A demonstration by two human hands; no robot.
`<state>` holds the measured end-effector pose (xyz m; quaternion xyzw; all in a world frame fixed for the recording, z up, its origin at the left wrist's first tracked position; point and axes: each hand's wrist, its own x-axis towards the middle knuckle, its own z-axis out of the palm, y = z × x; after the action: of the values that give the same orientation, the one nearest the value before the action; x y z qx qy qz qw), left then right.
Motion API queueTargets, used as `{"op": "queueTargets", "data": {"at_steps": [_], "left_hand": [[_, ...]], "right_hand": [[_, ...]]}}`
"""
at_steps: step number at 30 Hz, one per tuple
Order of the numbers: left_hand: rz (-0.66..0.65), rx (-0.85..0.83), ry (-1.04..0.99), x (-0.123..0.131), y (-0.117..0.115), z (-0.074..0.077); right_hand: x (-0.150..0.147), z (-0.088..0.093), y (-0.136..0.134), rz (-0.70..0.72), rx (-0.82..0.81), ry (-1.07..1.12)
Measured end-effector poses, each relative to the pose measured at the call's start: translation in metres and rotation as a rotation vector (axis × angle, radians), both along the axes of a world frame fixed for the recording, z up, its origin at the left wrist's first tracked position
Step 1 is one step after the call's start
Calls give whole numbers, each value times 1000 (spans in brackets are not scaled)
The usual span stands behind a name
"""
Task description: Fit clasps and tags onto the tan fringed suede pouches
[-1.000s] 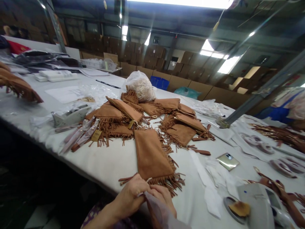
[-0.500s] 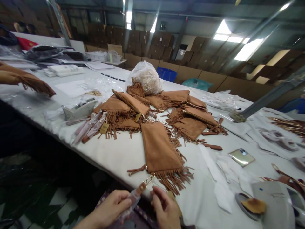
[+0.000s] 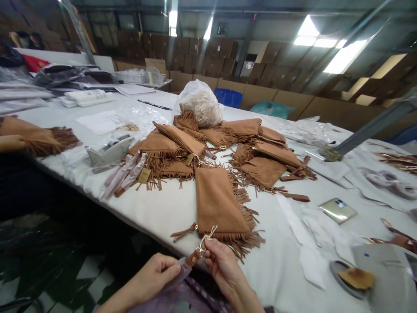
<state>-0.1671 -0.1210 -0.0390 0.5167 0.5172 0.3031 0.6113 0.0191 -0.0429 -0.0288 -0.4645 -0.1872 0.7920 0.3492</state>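
My left hand [image 3: 159, 274] is closed on a brown strap [image 3: 193, 258] wrapped in clear plastic, below the table's front edge. My right hand [image 3: 220, 263] pinches the metal clasp and white string [image 3: 207, 237] at the strap's end. Just beyond lies a tan suede fringed pouch [image 3: 219, 203] flat on the white table [image 3: 163, 213], its zipper pull pointing left. A heap of similar fringed pouches [image 3: 182, 145] lies behind it.
A plastic bag of stuffing [image 3: 201, 103] stands behind the heap. A tape dispenser [image 3: 110, 150] and wrapped straps [image 3: 125, 176] lie to the left, a phone [image 3: 338, 210] to the right. Another person's hand holds a fringed pouch [image 3: 35, 138] at far left. Cardboard boxes line the back.
My right hand has closed on the clasp and string and lifted them toward the pouch's corner. The pouch at far left has dropped lower onto the table.
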Motion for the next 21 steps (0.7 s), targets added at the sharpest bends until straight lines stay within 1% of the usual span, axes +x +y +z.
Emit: {"op": "queueTargets", "data": {"at_steps": [4, 8, 12, 14, 15, 17, 19, 21], "left_hand": [[87, 20, 65, 15, -1, -4], [107, 33, 135, 26, -3, -2], [141, -24, 313, 25, -4, -9], [161, -40, 344, 23, -3, -13], [164, -48, 320, 23, -2, -14], [174, -74, 201, 24, 1, -12], [199, -117, 43, 29, 5, -7], [227, -146, -57, 35, 10, -2]], "right_hand": [[3, -4, 0, 2, 61, -76], [5, -3, -1, -23, 87, -110], [5, -1, -3, -45, 96, -125], [5, -1, -3, -55, 104, -126], [5, -2, -4, -55, 117, -127], [4, -3, -4, -46, 154, -140], [5, -5, -5, -30, 188, -168], [6, -6, -5, -14, 208, -199]]}}
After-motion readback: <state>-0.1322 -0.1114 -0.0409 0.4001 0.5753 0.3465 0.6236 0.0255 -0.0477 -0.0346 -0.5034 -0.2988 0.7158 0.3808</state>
